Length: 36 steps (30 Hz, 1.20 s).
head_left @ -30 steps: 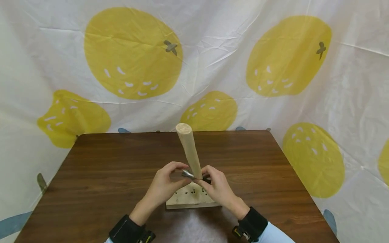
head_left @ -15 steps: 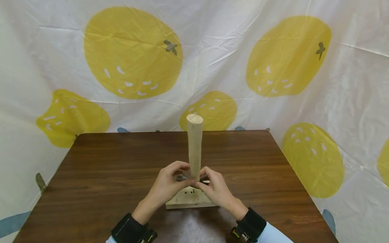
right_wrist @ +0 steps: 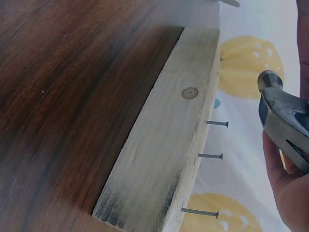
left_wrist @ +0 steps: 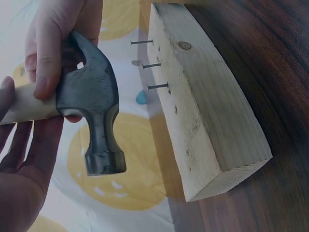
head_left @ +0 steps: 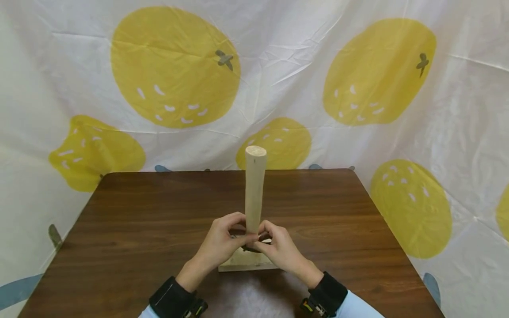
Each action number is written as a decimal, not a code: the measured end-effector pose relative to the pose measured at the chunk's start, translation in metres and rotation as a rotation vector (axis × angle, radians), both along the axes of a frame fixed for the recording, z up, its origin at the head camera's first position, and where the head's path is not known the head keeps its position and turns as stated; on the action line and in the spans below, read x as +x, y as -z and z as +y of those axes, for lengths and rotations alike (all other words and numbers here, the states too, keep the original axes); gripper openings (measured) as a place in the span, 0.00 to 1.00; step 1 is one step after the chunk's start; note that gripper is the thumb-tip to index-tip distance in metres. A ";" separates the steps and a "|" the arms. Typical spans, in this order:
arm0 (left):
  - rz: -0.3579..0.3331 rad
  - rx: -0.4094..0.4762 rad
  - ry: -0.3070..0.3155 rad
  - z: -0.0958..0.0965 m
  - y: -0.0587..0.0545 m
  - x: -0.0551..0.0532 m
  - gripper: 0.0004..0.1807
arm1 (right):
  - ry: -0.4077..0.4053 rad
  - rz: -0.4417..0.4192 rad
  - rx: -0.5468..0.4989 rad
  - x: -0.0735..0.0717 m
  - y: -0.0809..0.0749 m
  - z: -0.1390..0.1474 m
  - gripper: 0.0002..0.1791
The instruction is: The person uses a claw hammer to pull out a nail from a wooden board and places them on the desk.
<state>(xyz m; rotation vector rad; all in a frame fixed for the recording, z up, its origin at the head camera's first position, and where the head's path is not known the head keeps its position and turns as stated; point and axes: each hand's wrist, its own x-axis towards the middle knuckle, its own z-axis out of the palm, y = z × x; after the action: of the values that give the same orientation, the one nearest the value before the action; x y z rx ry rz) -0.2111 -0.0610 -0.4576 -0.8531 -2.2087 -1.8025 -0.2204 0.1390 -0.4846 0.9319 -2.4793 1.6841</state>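
Observation:
Both hands hold a claw hammer (head_left: 254,190) with its pale wooden handle pointing up and its steel head low, over a wooden block (head_left: 246,264). My left hand (head_left: 218,240) grips the handle's lower end beside the head, thumb across its front. From the other side my right hand (head_left: 284,247) pinches the hammer close to the head. The dark hammer head (left_wrist: 94,92), with its round striking face and claw, shows plainly in the left wrist view. Three nails (right_wrist: 210,156) stick out of the block's upper side, spaced in a row, apart from the hammer.
The block rests on a brown wood-grain table (head_left: 159,212). Behind the table hangs a white cloth (head_left: 278,79) printed with yellow fruit. A round knot marks the block's side in both wrist views.
The hammer handle has swung from leaning left to nearly upright. Its head has turned between the hands, so the striking face that showed at left is hidden in the head view.

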 end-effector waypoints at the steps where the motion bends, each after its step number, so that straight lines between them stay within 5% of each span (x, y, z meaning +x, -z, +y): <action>1: 0.012 -0.003 -0.004 0.000 0.000 0.000 0.15 | 0.005 0.007 0.006 0.000 0.000 -0.001 0.10; 8: 0.103 -0.026 -0.041 0.002 0.004 -0.002 0.14 | 0.010 0.052 0.015 -0.004 -0.002 -0.002 0.13; 14: 0.100 -0.030 -0.078 0.002 0.013 0.001 0.12 | -0.041 0.030 0.028 -0.004 0.003 0.005 0.15; 21: 0.080 -0.059 -0.131 -0.008 0.014 0.005 0.13 | 0.000 0.049 0.067 -0.001 0.017 0.022 0.21; 30: 0.097 -0.079 -0.196 -0.023 0.018 0.004 0.13 | 0.079 0.252 0.238 -0.001 0.027 0.047 0.31; 36: 0.130 -0.086 -0.211 -0.027 0.022 0.003 0.13 | 0.114 0.348 0.281 -0.001 0.033 0.057 0.28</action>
<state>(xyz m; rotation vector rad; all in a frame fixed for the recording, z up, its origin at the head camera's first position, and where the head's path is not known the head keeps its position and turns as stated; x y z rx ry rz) -0.2080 -0.0884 -0.4801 -0.7008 -2.2141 -1.5237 -0.2216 0.1962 -0.5173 0.9818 -2.5044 1.0507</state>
